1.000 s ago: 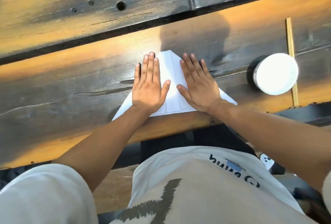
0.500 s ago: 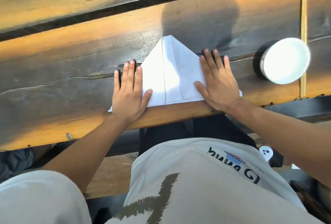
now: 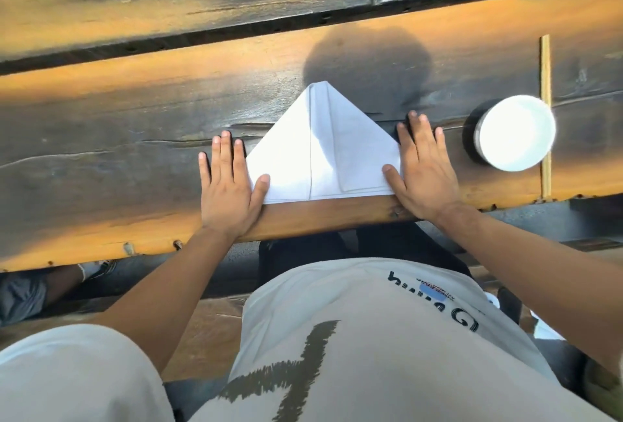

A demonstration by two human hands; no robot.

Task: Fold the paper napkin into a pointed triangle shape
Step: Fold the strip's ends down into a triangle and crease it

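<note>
A white paper napkin lies flat on the wooden table, folded into a triangle with its point away from me and its base near the table's front edge. A centre crease runs down it. My left hand rests flat at the napkin's lower left corner, thumb on the paper. At the lower right corner my right hand lies flat, its thumb touching the paper and covering that corner. Both hands have their fingers spread and grip nothing.
A round white-topped container with a dark side stands to the right of my right hand. A thin wooden stick lies beyond it. The table's front edge runs just under the napkin. My shadow falls past the napkin's tip.
Both hands have slid outward from the napkin's middle to its two lower corners, uncovering the folded triangle.
</note>
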